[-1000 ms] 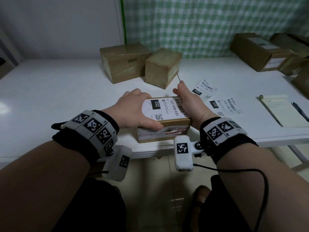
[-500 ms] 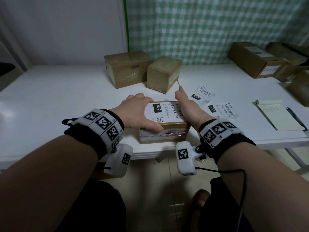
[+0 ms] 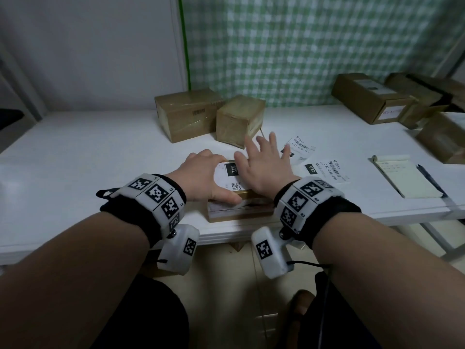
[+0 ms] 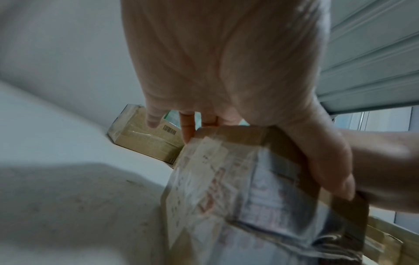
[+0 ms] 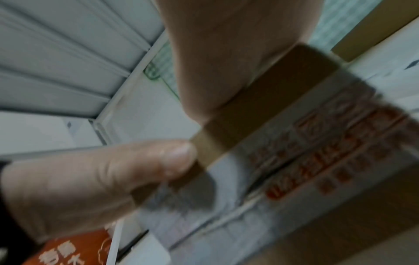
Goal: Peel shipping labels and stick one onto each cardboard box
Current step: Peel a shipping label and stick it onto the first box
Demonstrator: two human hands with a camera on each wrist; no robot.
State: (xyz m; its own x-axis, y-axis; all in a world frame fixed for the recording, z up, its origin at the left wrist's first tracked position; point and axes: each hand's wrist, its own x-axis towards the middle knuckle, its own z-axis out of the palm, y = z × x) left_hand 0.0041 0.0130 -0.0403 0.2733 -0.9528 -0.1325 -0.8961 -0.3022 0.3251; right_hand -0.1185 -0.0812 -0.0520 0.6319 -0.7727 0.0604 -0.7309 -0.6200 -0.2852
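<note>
A flat cardboard box (image 3: 240, 210) lies at the table's near edge with a white shipping label (image 3: 227, 176) on its top. My left hand (image 3: 201, 175) grips the box's left end, thumb against the front side (image 5: 158, 161). My right hand (image 3: 261, 165) lies flat on the label's right part, fingers straight and spread. Two loose labels (image 3: 300, 147) (image 3: 327, 171) lie on the table to the right of the hands. In the left wrist view the left hand (image 4: 226, 71) is over the box (image 4: 226, 197), whose front carries blurred print.
Two plain brown boxes (image 3: 187, 113) (image 3: 239, 119) stand just behind the hands. Several more boxes (image 3: 370, 100) are stacked at the back right. A yellow notepad (image 3: 405, 176) with a pen (image 3: 430, 180) beside it lies near the right front edge of the white table (image 3: 75, 159).
My right hand, which pinched something thin at the box's far right edge, has opened and now lies flat on the label. The left hand keeps its grip on the box.
</note>
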